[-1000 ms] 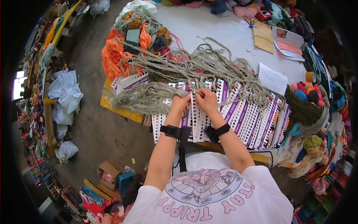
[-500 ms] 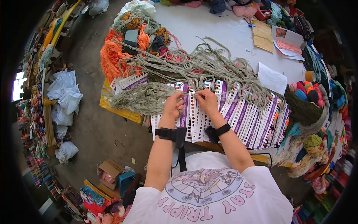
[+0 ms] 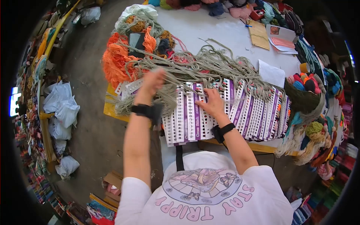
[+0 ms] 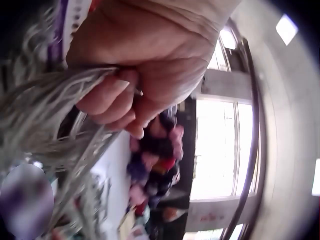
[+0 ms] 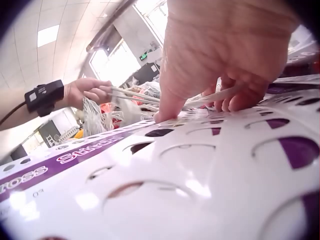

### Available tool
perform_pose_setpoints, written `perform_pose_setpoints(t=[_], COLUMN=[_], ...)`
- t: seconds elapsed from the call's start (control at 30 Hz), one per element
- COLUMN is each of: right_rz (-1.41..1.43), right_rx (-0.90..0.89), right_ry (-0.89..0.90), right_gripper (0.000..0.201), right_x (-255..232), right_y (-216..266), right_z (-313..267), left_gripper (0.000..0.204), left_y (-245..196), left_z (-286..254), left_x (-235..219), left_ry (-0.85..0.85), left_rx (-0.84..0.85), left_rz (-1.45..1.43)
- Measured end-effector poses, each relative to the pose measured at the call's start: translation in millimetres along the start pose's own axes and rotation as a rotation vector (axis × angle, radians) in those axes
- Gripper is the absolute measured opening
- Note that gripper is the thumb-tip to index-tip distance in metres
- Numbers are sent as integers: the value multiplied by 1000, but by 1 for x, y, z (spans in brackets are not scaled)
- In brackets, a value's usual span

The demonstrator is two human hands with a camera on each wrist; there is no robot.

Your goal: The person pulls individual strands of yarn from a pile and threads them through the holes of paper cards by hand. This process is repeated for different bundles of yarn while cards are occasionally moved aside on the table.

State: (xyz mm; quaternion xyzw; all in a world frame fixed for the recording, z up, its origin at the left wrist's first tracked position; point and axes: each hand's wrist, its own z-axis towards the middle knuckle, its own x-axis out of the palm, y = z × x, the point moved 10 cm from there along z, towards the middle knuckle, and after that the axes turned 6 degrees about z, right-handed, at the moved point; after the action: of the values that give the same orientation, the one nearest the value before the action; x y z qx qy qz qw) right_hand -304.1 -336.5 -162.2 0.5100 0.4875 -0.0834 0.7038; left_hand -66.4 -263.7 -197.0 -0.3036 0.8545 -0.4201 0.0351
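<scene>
Raised over the left end of the yarn heap, my left hand [image 3: 152, 83] grips a bunch of grey-green yarn [image 4: 37, 97]; its fingers curl round the strands in the left wrist view. My right hand [image 3: 213, 102] rests on a row of white and purple punched thread cards [image 3: 192, 120]. Its thumb [image 5: 171, 100] presses a card's surface, apart from the forefinger. Pale strands [image 5: 145, 97] stretch from the left hand to the right and pass beneath the right palm. "Cross Stitch" is printed on one card's purple stripe.
Orange yarn [image 3: 116, 62] and a dark block [image 3: 136, 42] lie at the table's left end. Long grey-green skeins [image 3: 221, 62] spread behind the cards. A white paper [image 3: 270, 73] and a brown envelope [image 3: 258, 34] lie farther back. Coloured yarn [image 3: 305, 84] hangs over the right side.
My left hand has swung left and up from beside the right hand, drawing strands along. My right hand has moved from raised, pinching fingertips down onto the cards.
</scene>
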Motion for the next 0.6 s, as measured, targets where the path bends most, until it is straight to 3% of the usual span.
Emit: perform_pose_setpoints(t=[0.07,0.1,0.13,0.17,0.2,0.23,0.3,0.33,0.37,0.43,0.47,0.5,0.53,0.6], right_rz=[13,36,58,33,5,0,497,753,1067,1235,1444,1518,1349,1179], right_rx=[188,221,258,272,275,245,172,148,-10,-858,-1296,-1602,-1709,-1706], right_ry=[101,90,76,61,45,-4,201,317,432,665,989,1414,1341,1074], right_gripper=[57,57,58,58,59,52,45,42,34,28,25,27,28,21], right_x=[10,11,10,11,9,0,-21,-43,-100,-218,-272,-317,-336,-337], right_y=[-11,-14,-19,-23,-25,-19,1,23,76,164,196,209,218,263], right_z=[2,1,-2,-4,-3,0,12,8,-2,-55,-103,-147,-178,-202], left_gripper=[17,15,17,17,18,19,21,21,17,14,15,21,24,24], left_y=[-54,-87,-105,-133,-164,-182,-209,-204,-188,-132,-96,-60,-23,43], left_z=[4,-15,16,-8,-47,-70,-120,-129,-119,-107,-91,-79,-69,-51], left_x=[-80,-114,-171,-192,-203,-191,-166,-143,-120,-55,-39,-24,-2,11], left_ry=[4,-223,-58,-300,-545,-608,-762,-731,-618,-371,-292,-253,-88,-63], left_rx=[51,163,221,327,441,460,491,512,457,364,392,295,203,27], left_rz=[-263,-261,-233,-227,-226,-24,382,466,559,391,327,384,229,9])
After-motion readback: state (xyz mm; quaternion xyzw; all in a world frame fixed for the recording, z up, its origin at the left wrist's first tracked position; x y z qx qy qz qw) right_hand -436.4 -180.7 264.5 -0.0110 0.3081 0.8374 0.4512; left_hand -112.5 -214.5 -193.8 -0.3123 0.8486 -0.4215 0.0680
